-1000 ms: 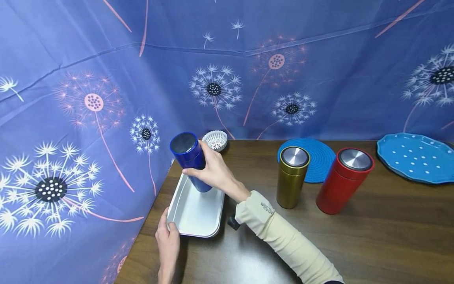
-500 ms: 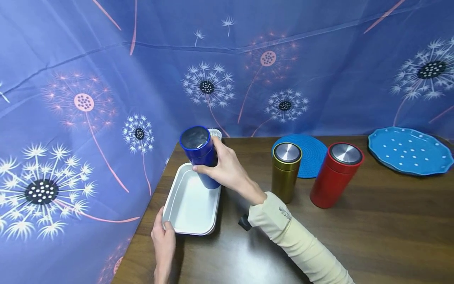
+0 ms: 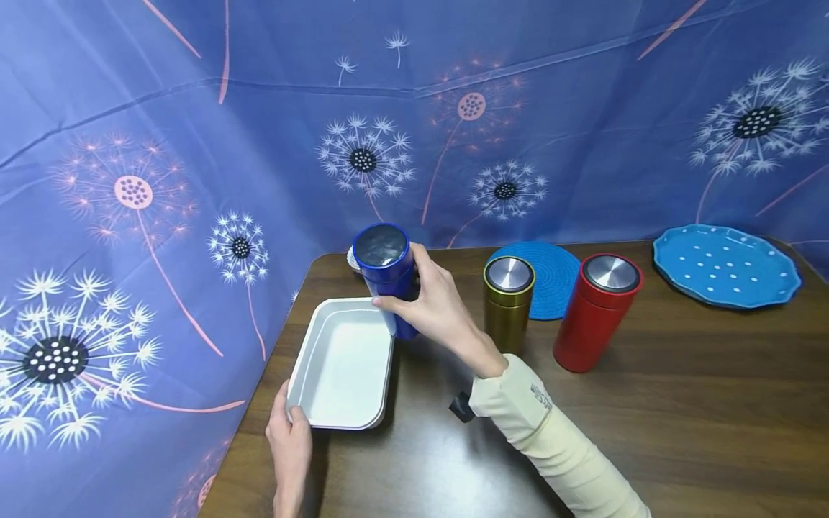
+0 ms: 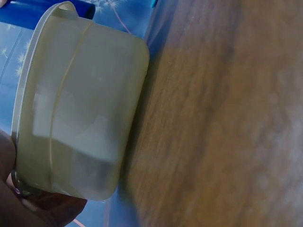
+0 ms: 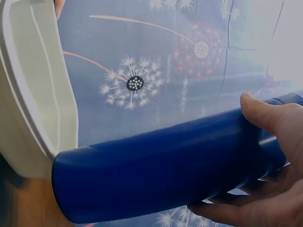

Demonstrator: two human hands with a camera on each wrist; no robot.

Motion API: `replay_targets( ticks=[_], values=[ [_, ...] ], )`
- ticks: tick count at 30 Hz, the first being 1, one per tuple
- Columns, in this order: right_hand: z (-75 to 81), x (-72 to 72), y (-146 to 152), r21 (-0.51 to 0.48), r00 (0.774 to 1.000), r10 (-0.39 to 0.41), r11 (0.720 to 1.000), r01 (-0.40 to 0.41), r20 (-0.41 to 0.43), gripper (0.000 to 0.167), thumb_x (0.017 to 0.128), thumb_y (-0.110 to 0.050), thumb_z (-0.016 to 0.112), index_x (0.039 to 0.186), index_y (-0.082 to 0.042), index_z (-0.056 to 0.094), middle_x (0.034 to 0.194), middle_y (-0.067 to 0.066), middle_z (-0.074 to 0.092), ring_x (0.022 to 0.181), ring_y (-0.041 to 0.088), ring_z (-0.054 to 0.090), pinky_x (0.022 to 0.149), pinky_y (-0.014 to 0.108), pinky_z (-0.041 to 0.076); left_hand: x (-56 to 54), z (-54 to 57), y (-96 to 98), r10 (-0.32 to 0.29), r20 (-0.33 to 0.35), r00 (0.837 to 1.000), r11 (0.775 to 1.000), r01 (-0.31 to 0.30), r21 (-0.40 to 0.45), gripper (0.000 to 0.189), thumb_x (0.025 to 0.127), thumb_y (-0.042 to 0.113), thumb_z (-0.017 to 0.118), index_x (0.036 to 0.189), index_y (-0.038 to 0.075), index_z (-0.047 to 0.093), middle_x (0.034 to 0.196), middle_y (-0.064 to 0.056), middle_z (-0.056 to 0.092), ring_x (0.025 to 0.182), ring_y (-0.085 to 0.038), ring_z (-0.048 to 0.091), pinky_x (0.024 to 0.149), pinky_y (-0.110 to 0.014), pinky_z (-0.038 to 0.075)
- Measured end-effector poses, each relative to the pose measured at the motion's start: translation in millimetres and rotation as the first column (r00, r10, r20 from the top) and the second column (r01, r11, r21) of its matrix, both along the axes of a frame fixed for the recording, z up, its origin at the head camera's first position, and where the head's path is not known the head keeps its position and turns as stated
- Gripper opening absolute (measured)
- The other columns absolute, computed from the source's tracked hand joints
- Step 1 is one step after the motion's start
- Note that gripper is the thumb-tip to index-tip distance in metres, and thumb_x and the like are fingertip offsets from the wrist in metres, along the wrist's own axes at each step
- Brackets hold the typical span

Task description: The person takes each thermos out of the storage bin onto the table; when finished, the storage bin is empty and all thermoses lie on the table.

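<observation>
My right hand (image 3: 440, 298) grips a blue thermos (image 3: 383, 262) round its upper body, thumb on one side and fingers on the other. In the right wrist view the thermos (image 5: 156, 165) has its bottom end right by the rim of a white plastic tub (image 5: 33, 94). The tub (image 3: 343, 367) sits on the table at the left, and the thermos overlaps its far right corner in the head view. My left hand (image 3: 288, 435) pinches the tub's near left rim, thumb on top. In the left wrist view the tub's side wall (image 4: 90, 104) shows, with fingertips under its edge.
A gold thermos (image 3: 507, 302) and a red thermos (image 3: 596, 313) stand right of my right hand. Behind them lies a round blue mat (image 3: 550, 266). A blue dotted plate (image 3: 725, 266) is at the far right. A small white basket (image 3: 352, 259) is mostly hidden behind the blue thermos.
My right hand has carried the blue thermos rightward from over the tub to its far right edge. The left hand has kept its hold on the rim. The head view has shifted slightly.
</observation>
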State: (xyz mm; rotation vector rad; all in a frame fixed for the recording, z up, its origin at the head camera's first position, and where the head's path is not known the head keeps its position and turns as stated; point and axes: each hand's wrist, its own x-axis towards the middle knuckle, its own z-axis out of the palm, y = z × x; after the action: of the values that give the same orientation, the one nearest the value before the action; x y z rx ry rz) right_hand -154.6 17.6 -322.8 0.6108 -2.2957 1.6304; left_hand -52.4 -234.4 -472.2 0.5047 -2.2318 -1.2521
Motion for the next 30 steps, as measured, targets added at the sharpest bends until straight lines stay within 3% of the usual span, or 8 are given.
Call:
replay_targets(
  ticks=[12, 21, 26, 30],
  values=[
    [-13.2, 4.3, 13.0, 0.019, 0.995, -0.086, 0.996, 0.085, 0.046, 0.08, 0.074, -0.026, 0.086, 0.14, -0.009, 0.044, 0.125, 0.013, 0.062, 0.114, 0.028, 0.062, 0.094, 0.045, 0.051, 0.9, 1.9, 0.3, 0.004, 0.01, 1.0, 1.0, -0.004, 0.008, 0.048, 0.089, -0.006, 0.036, 0.134, -0.006, 0.052, 0.132, -0.029, 0.055, 0.122, -0.042, 0.052, 0.1, -0.056, 0.039],
    [-29.0, 4.7, 20.3, 0.031, 0.99, -0.128, 0.991, 0.127, 0.061, 0.079, 0.074, -0.024, 0.086, 0.139, -0.005, 0.044, 0.128, 0.015, 0.061, 0.116, 0.03, 0.06, 0.096, 0.046, 0.05, 1.0, 1.5, 0.5, 0.014, -0.002, 1.0, 1.0, -0.014, -0.004, 0.048, 0.089, -0.006, 0.037, 0.134, -0.005, 0.053, 0.131, -0.029, 0.056, 0.122, -0.041, 0.052, 0.102, -0.045, 0.041],
    [-39.1, 5.5, 21.7, 0.039, 0.986, -0.153, 0.988, 0.151, 0.059, 0.078, 0.074, -0.023, 0.086, 0.138, -0.004, 0.045, 0.127, 0.016, 0.061, 0.116, 0.03, 0.06, 0.097, 0.046, 0.049, 1.0, 3.2, 1.2, 0.009, -0.002, 1.0, 1.0, -0.009, -0.005, 0.048, 0.089, -0.005, 0.036, 0.134, -0.006, 0.053, 0.131, -0.03, 0.056, 0.122, -0.043, 0.052, 0.1, -0.054, 0.039],
    [-46.5, 6.7, 22.2, 0.044, 0.986, -0.16, 0.986, 0.158, 0.055, 0.078, 0.073, -0.023, 0.086, 0.137, -0.003, 0.045, 0.127, 0.017, 0.061, 0.116, 0.03, 0.06, 0.096, 0.047, 0.049, 1.0, 3.7, 1.5, 0.009, 0.005, 1.0, 1.0, -0.009, 0.005, 0.048, 0.089, -0.005, 0.036, 0.134, -0.006, 0.053, 0.131, -0.029, 0.056, 0.123, -0.042, 0.052, 0.101, -0.054, 0.039]
  ],
)
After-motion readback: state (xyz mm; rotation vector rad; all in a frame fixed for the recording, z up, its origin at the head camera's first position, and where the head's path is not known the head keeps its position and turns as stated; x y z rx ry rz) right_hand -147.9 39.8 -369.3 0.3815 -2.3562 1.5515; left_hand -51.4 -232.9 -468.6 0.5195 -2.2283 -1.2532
